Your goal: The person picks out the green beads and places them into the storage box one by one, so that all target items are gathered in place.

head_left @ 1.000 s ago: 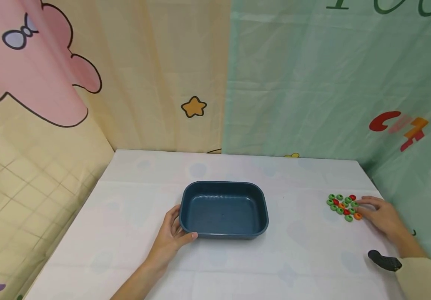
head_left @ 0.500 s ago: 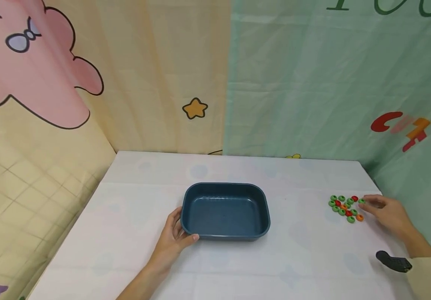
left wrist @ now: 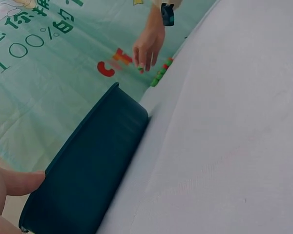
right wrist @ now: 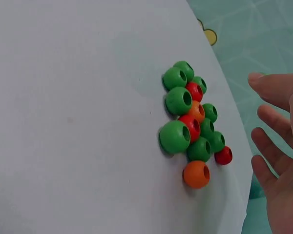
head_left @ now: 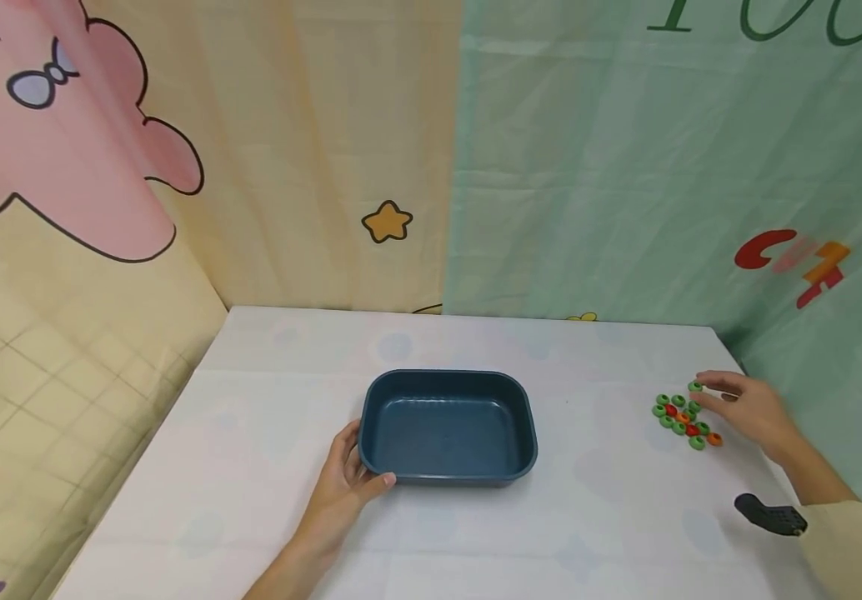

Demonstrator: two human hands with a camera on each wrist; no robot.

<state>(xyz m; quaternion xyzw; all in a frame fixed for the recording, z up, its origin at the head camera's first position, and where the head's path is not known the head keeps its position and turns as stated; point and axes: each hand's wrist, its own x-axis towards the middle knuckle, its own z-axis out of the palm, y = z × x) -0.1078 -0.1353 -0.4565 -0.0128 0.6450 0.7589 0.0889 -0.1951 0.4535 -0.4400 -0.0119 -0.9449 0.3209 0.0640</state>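
Observation:
My left hand [head_left: 341, 479] grips the left end of a dark blue rectangular plastic tub [head_left: 449, 427], thumb over the near corner and fingers behind the wall. Nothing lies inside the tub. At the right, my right hand [head_left: 754, 410] pinches a green bead [head_left: 695, 386] between thumb and fingertips. The left wrist view also shows this green bead [left wrist: 140, 69] at the fingertips, raised off the table. Below and left of that hand lies a loose cluster of round holed beads, green [right wrist: 175, 137], red [right wrist: 223, 155] and orange [right wrist: 196, 174]. In the head view, the fingers hide part of the cluster.
The white cloth-covered table [head_left: 573, 517] ends on the right near the beads. Printed curtains [head_left: 588, 167] hang behind and at both sides. A black curved device [head_left: 770, 515] sits by the right sleeve [head_left: 851, 542].
My right hand has drawn the green bead away from the cluster, then lifted it and moved it back leftward over the far side. The left hand and tub stay in place.

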